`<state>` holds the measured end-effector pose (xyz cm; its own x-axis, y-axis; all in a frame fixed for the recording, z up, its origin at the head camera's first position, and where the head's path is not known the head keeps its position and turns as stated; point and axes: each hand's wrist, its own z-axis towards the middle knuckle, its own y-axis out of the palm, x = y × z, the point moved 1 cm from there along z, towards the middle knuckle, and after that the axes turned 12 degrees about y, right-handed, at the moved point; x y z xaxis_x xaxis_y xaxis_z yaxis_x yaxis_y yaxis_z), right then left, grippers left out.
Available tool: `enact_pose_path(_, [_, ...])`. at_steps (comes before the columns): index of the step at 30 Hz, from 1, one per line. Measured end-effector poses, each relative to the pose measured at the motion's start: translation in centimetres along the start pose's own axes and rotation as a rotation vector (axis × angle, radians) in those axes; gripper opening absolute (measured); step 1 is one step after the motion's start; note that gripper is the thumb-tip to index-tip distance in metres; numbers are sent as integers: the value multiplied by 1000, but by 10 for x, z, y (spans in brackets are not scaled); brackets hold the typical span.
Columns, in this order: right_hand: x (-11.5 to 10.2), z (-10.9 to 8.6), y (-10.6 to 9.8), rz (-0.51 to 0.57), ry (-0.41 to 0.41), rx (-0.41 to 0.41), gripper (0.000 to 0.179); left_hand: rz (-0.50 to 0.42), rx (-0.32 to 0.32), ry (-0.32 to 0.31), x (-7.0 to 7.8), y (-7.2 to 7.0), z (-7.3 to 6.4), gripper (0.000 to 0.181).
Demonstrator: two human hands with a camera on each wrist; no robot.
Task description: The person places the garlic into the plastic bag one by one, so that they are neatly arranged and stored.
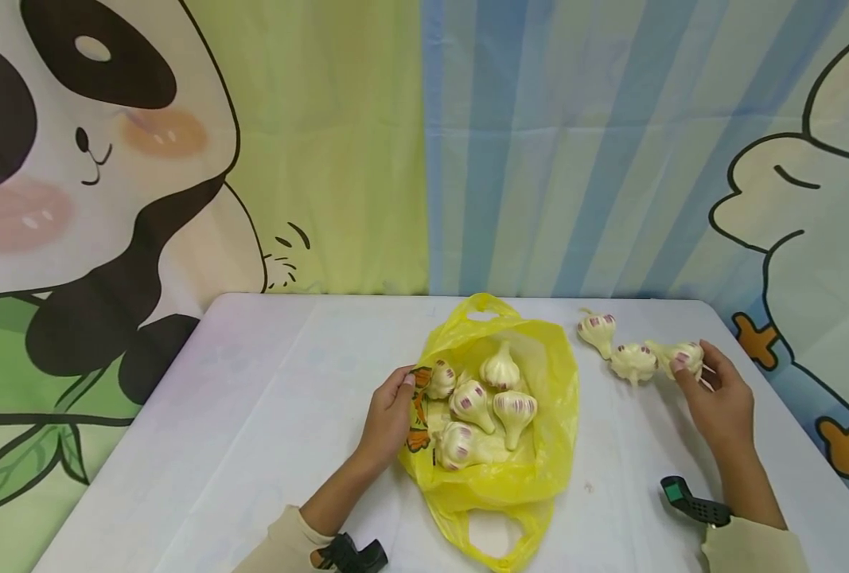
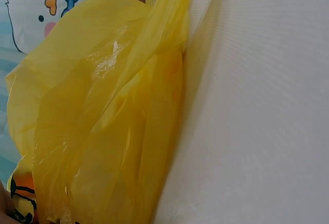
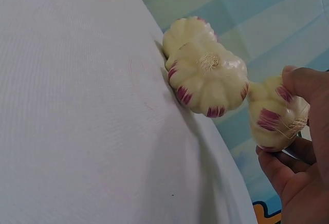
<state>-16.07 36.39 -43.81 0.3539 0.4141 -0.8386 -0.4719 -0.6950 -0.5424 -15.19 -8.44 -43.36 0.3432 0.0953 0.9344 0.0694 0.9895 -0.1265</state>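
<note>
A yellow plastic bag (image 1: 563, 446) lies with its mouth spread on the table, several garlic bulbs (image 1: 516, 410) inside it. My left hand (image 1: 388, 418) pinches the bag's left rim, thumb on top by the orange printed pattern. In the left wrist view the bag's side (image 2: 103, 121) fills much of the picture. My right hand (image 1: 721, 398) grips a garlic bulb (image 3: 275, 113) between thumb and fingers, its stem pointing left. Close beside that bulb are two more, a nearer garlic bulb (image 1: 634, 363) and a farther garlic bulb (image 1: 597, 332).
The table (image 1: 252, 446) has a white cover. A curtain (image 1: 352, 143) printed with cartoon animals hangs behind it. Black devices are strapped to both wrists, the right one (image 1: 696, 503) with a green screen. One bag handle (image 1: 499, 549) reaches toward the front.
</note>
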Motion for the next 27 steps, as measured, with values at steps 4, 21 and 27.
enact_pose_path(4, [-4, -2, -1, 8, -27, 8, 66, -14, -6, -4, -1, 0, 0, 36])
enact_pose_path(21, [-35, -23, 21, 48, -201, -40, 62, 6, -15, 17, -2, 0, 0, 36])
enact_pose_path(27, [-48, -31, 21, 47, -251, -71, 62, 6, -13, 13, -3, 0, 0, 36])
